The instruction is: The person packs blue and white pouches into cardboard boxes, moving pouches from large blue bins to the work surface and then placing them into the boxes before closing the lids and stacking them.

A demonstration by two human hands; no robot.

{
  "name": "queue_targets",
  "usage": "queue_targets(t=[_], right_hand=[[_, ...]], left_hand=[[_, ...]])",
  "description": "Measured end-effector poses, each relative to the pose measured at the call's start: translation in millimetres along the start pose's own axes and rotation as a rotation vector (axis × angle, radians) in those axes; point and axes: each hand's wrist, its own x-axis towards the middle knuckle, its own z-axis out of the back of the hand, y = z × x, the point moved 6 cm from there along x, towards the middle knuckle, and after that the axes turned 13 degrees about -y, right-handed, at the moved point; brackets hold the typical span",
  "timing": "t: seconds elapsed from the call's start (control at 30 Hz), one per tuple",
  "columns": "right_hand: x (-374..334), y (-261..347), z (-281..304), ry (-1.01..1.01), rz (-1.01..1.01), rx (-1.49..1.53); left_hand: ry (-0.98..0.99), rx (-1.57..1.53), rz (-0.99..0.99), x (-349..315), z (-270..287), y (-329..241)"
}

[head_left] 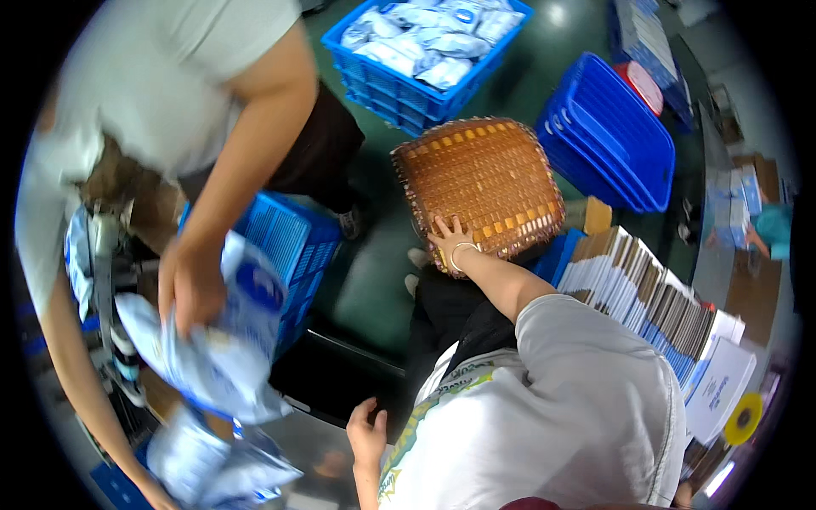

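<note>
A stool or chair seat covered with a brown woven mat (484, 183) stands ahead of me. My right hand (455, 242), with a pale bracelet at the wrist, rests on its near edge, fingers spread. Lower down, close to my white shirt, my left hand (367, 435) is held up with its fingers loosely bent and apart; nothing shows in it. To its left, a co-worker's hand (194, 285) grasps a white and blue plastic package (234, 340), blurred by motion. More such packages (212, 459) lie below it.
A blue crate (408, 93) full of white-blue packages stands on the green floor. Nested blue bins (608, 132) are at the right, near a row of stacked flat cartons (637, 293). Another blue crate (293, 246) sits beside the co-worker. A yellow tape roll (744, 418) is at far right.
</note>
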Motion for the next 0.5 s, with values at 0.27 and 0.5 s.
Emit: queue_targets(t=[0.27, 0.5], right_hand=[[-14, -45, 27, 0.012, -0.278, 0.102], [-7, -233, 6, -0.043, -0.734, 0.185]], left_hand=[[0.227, -0.003, 0.083, 62, 3, 9], [0.350, 0.194, 0.195, 64, -11, -28]])
